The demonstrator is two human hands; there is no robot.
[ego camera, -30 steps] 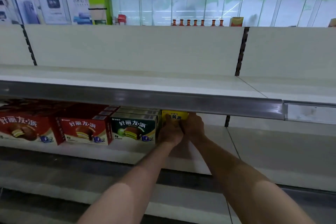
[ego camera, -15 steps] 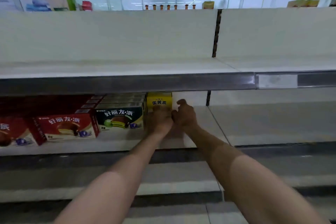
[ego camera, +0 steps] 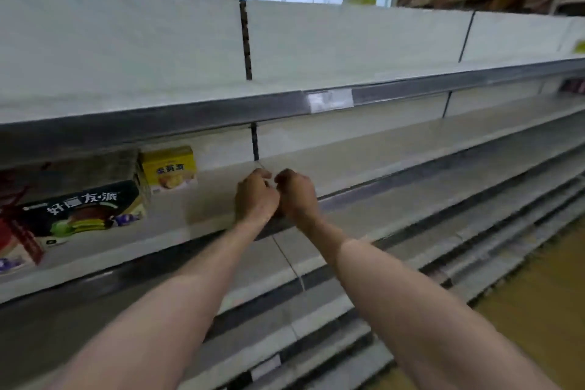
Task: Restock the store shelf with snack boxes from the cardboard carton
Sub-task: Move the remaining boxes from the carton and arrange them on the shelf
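yellow box [ego camera: 169, 168] stands on shelf [ego camera: 348, 168] beside green box [ego camera: 82, 212].

A long white store shelf [ego camera: 364, 165] is running from left to right, sitting just under a grey price rail [ego camera: 196, 114] that is fronting the tier above. Using the yellow snack box [ego camera: 169, 168] as the landmark: it is standing upright on the shelf, toward the back. Immediately to its left and nearer the front edge, a dark green snack box [ego camera: 85, 209] is resting on the same board, touching or almost touching it. Further left of that, a red snack box [ego camera: 12, 241] is sitting at the frame's edge, blurred. To the right of the yellow box the board is showing only bare white surface. Below, more shelf tiers [ego camera: 316, 304] are stepping down toward a brownish floor [ego camera: 538, 310].
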